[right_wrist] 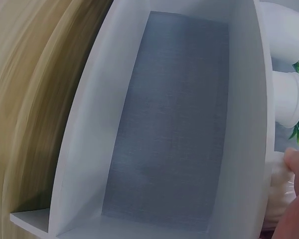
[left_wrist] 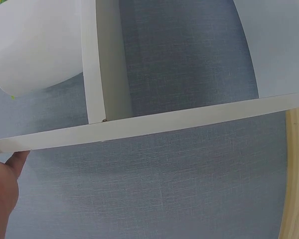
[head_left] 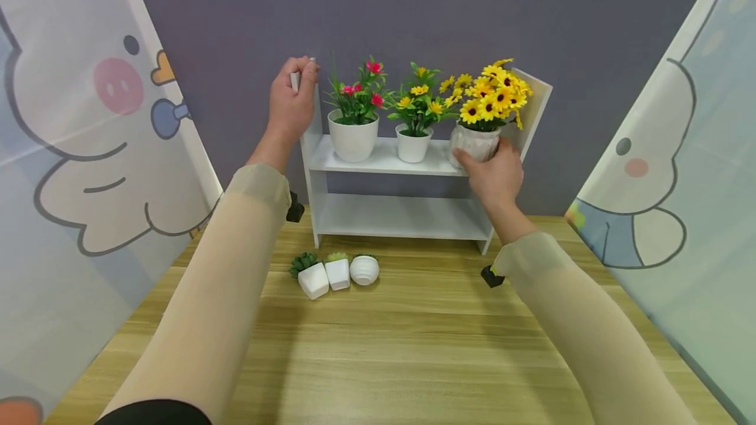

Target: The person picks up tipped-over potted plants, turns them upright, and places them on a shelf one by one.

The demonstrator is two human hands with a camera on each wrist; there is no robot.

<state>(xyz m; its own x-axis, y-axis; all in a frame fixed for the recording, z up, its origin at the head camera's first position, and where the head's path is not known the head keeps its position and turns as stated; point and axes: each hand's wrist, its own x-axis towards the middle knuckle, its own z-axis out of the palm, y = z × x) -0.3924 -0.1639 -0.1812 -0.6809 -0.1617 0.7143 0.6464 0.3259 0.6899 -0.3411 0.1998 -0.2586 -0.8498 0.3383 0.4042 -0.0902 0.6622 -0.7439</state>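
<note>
A white two-tier shelf [head_left: 401, 215] stands on the wooden table against a dark wall. My left hand [head_left: 291, 102] grips the top of its left side panel; in the left wrist view the thumb lies along the panel's edge [left_wrist: 154, 125]. With my right hand [head_left: 499, 174] I hold a ribbed white pot [head_left: 472, 141] of yellow sunflowers [head_left: 495, 97] at the right end of the upper board. Left of it on that board are a small white pot [head_left: 413, 146] with yellow flowers and a larger white pot [head_left: 354, 140] with red-pink flowers.
Three little white succulent pots lie tipped on the table before the shelf's left end: a square one [head_left: 313, 281], another square one [head_left: 338, 275] and a round one [head_left: 364, 270]. Cartoon-printed curtains [head_left: 77, 117] hang at both sides.
</note>
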